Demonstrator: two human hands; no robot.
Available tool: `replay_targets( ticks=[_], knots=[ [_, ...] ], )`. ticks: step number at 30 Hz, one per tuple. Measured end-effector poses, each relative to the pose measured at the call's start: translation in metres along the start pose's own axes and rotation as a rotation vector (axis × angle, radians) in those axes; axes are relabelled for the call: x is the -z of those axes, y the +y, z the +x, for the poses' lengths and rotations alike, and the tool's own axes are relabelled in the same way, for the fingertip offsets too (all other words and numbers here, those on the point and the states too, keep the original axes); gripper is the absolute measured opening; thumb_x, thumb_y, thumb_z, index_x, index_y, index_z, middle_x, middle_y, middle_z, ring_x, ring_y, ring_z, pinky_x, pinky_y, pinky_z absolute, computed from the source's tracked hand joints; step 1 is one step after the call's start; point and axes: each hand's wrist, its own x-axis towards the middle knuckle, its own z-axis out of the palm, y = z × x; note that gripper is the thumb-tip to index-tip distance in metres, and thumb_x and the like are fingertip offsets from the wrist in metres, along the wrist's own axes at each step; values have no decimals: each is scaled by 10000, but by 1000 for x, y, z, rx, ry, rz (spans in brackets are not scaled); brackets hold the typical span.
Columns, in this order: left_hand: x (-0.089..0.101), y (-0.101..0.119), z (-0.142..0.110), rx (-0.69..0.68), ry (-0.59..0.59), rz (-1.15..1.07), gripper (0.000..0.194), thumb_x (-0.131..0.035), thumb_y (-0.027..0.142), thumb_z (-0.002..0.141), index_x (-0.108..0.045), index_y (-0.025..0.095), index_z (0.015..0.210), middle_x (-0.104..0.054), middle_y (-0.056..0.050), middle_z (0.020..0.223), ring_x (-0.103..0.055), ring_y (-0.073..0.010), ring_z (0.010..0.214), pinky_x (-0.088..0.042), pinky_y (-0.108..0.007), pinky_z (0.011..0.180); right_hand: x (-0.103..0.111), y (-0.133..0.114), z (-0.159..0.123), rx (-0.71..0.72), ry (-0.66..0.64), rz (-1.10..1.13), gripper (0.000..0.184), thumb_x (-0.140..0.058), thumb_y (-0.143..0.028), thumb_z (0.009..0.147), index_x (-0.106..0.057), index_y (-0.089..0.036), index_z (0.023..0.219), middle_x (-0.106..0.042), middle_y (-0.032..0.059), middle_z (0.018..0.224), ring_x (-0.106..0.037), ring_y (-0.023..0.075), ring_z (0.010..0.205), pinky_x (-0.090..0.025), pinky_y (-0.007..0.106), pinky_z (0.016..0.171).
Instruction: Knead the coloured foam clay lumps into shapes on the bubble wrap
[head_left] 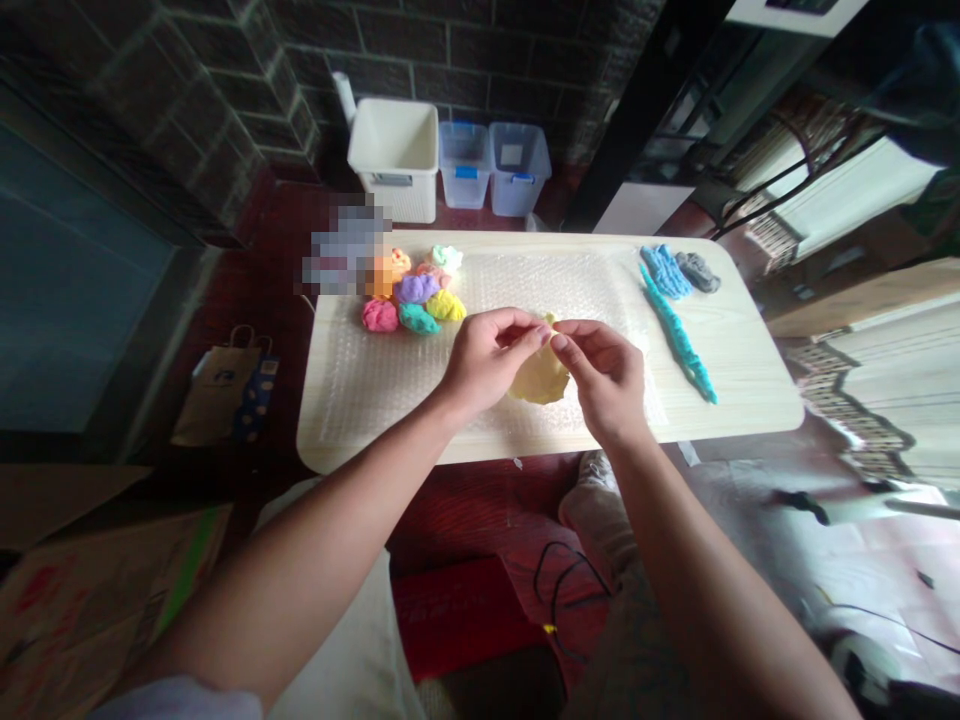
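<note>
A thin, flattened sheet of pale yellow modelling clay (541,382) hangs between my hands over the table. My left hand (495,355) pinches its upper edge with thumb and fingers. Close beside it, my right hand (604,375) pinches the same edge, the fingertips of both nearly touching. Under the clay lies a sheet of bubble wrap (390,385). To the left sit several coloured clay lumps, among them a purple one (417,289), a pink one (380,316) and a bright yellow one (447,305). On the right rests a long turquoise clay roll (681,340).
Blue clay (666,271) and grey clay (697,271) lie at the table's (750,385) back right. Behind the table stand a white bin (397,150) and two clear boxes, one here (519,170). A paper bag (215,395) is on the floor at left.
</note>
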Motion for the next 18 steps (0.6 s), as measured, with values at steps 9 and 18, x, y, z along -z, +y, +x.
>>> replay_targets(
  ticks=[9,18],
  knots=[
    [-2,-1,-1,63,-11,-95,345,-900,457,783,-835,146,918,-830,-106,961,-757,-219,901,-577,-336,875,2,0,0,-8,45,-10,272,-905,-485,820,-810,-238,884,-791,17,816,-701,163,705,-569,295,667],
    [-1,0,0,305,-42,-338,426,-947,455,724,-831,150,997,-832,-123,1032,-752,-210,892,-569,-335,841,3,3,2,-105,-18,74,233,-898,-464,834,-837,-247,895,-805,24,829,-727,188,729,-580,320,699]
  ],
)
